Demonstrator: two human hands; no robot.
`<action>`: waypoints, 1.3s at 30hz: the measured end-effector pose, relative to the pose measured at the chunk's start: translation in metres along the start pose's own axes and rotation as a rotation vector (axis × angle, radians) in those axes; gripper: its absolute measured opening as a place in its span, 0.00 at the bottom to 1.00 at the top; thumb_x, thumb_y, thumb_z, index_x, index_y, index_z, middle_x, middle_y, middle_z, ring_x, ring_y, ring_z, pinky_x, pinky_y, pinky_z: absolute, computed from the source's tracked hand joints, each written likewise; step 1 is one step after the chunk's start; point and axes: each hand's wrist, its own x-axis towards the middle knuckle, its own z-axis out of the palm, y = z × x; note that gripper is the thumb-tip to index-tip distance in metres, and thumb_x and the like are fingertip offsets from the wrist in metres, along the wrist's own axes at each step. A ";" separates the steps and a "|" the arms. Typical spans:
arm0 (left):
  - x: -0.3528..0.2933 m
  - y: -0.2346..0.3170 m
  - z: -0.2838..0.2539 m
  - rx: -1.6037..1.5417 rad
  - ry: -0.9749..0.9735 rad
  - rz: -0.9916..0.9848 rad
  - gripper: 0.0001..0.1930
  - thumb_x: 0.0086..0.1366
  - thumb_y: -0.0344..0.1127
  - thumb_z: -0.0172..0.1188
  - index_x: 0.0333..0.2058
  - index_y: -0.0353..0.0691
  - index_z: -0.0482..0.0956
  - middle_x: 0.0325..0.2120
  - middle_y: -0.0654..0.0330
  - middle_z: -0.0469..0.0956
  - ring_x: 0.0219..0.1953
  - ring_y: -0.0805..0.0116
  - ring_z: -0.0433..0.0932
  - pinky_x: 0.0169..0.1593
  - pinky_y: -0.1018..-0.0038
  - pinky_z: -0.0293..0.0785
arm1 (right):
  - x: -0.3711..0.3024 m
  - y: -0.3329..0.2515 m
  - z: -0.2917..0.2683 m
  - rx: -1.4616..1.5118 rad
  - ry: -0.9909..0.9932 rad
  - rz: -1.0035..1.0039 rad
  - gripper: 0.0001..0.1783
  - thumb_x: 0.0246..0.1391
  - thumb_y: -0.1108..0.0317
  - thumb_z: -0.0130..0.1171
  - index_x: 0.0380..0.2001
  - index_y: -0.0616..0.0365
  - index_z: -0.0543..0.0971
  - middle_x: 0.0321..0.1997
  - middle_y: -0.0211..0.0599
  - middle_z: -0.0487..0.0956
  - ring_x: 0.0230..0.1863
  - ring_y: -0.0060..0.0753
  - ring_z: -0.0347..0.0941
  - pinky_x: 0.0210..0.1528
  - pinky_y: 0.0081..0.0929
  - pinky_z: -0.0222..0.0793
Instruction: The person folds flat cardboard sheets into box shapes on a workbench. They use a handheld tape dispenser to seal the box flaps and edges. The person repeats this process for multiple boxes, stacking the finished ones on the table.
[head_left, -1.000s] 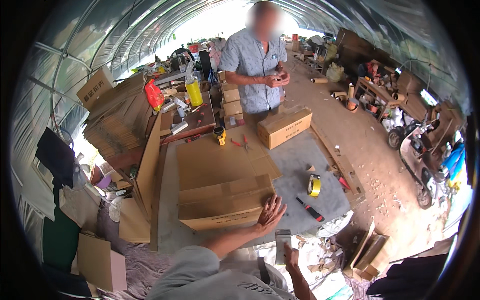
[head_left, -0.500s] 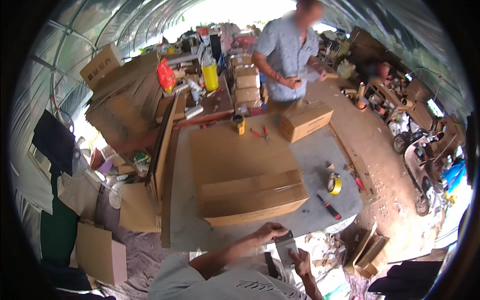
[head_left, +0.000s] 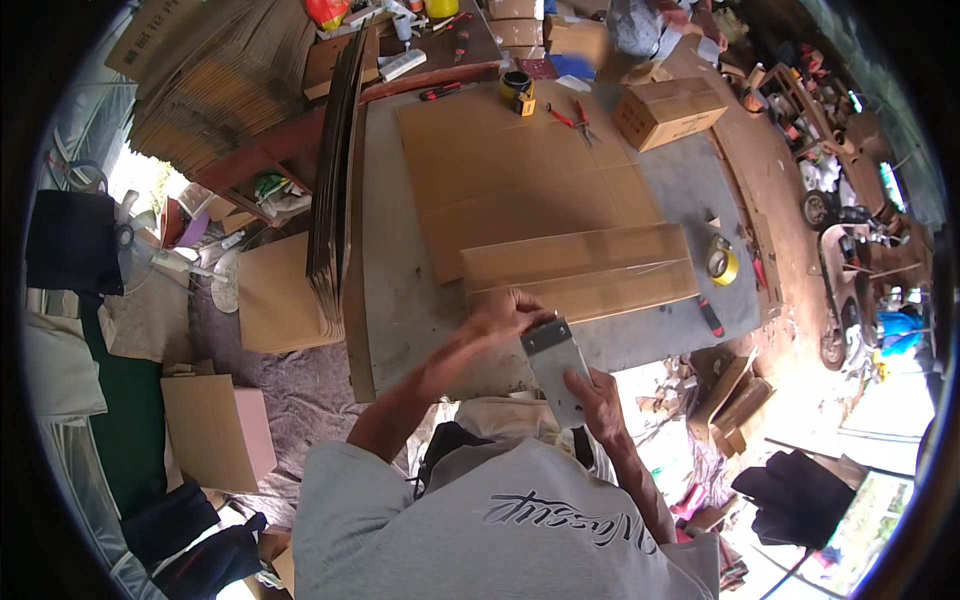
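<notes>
My right hand (head_left: 597,400) grips a flat grey rectangular plate (head_left: 560,380) with a dark band across its far end. Its thumb lies across the plate's face. The fingers of my left hand (head_left: 508,315) are pinched together at the plate's far left corner; what is between the fingertips is partly hidden. Both hands are at the near edge of a grey worktable (head_left: 385,250), above my shirt front. Just beyond them lies a long cardboard piece (head_left: 580,265) with a seam along it, at the near end of a large cardboard sheet (head_left: 500,160).
Pliers (head_left: 575,122), a small carton (head_left: 670,112) and a black-and-yellow roll (head_left: 518,92) sit at the far side. A yellow tape roll (head_left: 722,262) and a red-and-black knife (head_left: 711,318) lie right. Flattened cartons (head_left: 335,180) stand left. Another person (head_left: 640,30) is beyond the table.
My view has tilted down, so the table sits higher and the other person is mostly cut off. Both hands stay on the plate, which now shows more of its face.
</notes>
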 end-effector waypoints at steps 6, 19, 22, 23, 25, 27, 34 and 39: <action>0.030 0.029 -0.071 0.286 0.093 0.522 0.09 0.68 0.36 0.67 0.34 0.36 0.89 0.25 0.58 0.87 0.24 0.80 0.79 0.30 0.75 0.76 | 0.035 -0.036 0.035 0.029 0.022 0.049 0.31 0.66 0.42 0.56 0.31 0.65 0.81 0.24 0.28 0.75 0.28 0.21 0.69 0.30 0.27 0.64; 0.093 0.025 -0.192 0.666 0.465 0.543 0.17 0.69 0.37 0.64 0.21 0.33 0.80 0.17 0.58 0.80 0.22 0.72 0.78 0.30 0.69 0.75 | 0.010 -0.001 0.062 0.098 -0.020 0.210 0.32 0.65 0.40 0.55 0.34 0.63 0.82 0.25 0.30 0.76 0.28 0.22 0.71 0.31 0.26 0.64; 0.095 0.021 -0.196 0.702 0.446 0.498 0.18 0.68 0.43 0.61 0.23 0.38 0.83 0.19 0.60 0.83 0.25 0.59 0.82 0.34 0.62 0.76 | 0.014 -0.004 0.067 0.082 -0.026 0.233 0.31 0.65 0.39 0.55 0.34 0.62 0.82 0.25 0.29 0.76 0.28 0.22 0.70 0.31 0.26 0.63; 0.096 0.020 -0.196 0.725 0.459 0.502 0.18 0.69 0.44 0.61 0.23 0.38 0.83 0.19 0.60 0.83 0.26 0.59 0.82 0.35 0.62 0.77 | 0.014 -0.005 0.067 0.072 -0.023 0.230 0.31 0.65 0.39 0.55 0.34 0.62 0.82 0.25 0.29 0.76 0.28 0.22 0.70 0.31 0.26 0.63; 0.094 0.024 -0.189 0.773 0.480 0.506 0.19 0.69 0.44 0.61 0.23 0.38 0.83 0.20 0.59 0.83 0.28 0.58 0.83 0.38 0.61 0.77 | 0.016 -0.001 0.069 0.056 -0.016 0.228 0.31 0.64 0.39 0.55 0.33 0.62 0.82 0.25 0.29 0.76 0.28 0.22 0.70 0.31 0.26 0.63; 0.098 0.024 -0.190 0.799 0.450 0.493 0.19 0.69 0.45 0.61 0.23 0.38 0.83 0.20 0.59 0.83 0.29 0.57 0.83 0.40 0.61 0.77 | 0.018 0.005 0.071 0.073 -0.001 0.224 0.31 0.64 0.39 0.55 0.33 0.61 0.82 0.24 0.28 0.75 0.27 0.22 0.70 0.31 0.27 0.63; 0.115 0.013 -0.200 0.795 0.417 0.522 0.15 0.68 0.44 0.64 0.28 0.39 0.86 0.21 0.62 0.84 0.27 0.62 0.83 0.35 0.65 0.77 | 0.019 0.008 0.078 0.072 0.014 0.239 0.33 0.63 0.37 0.55 0.36 0.63 0.83 0.26 0.32 0.78 0.29 0.25 0.72 0.32 0.28 0.66; 0.117 0.010 -0.196 0.824 0.413 0.519 0.15 0.68 0.43 0.63 0.28 0.40 0.87 0.21 0.62 0.85 0.28 0.63 0.84 0.37 0.66 0.78 | 0.022 0.021 0.081 0.084 0.034 0.248 0.34 0.62 0.36 0.56 0.38 0.64 0.83 0.27 0.34 0.79 0.30 0.28 0.74 0.34 0.29 0.68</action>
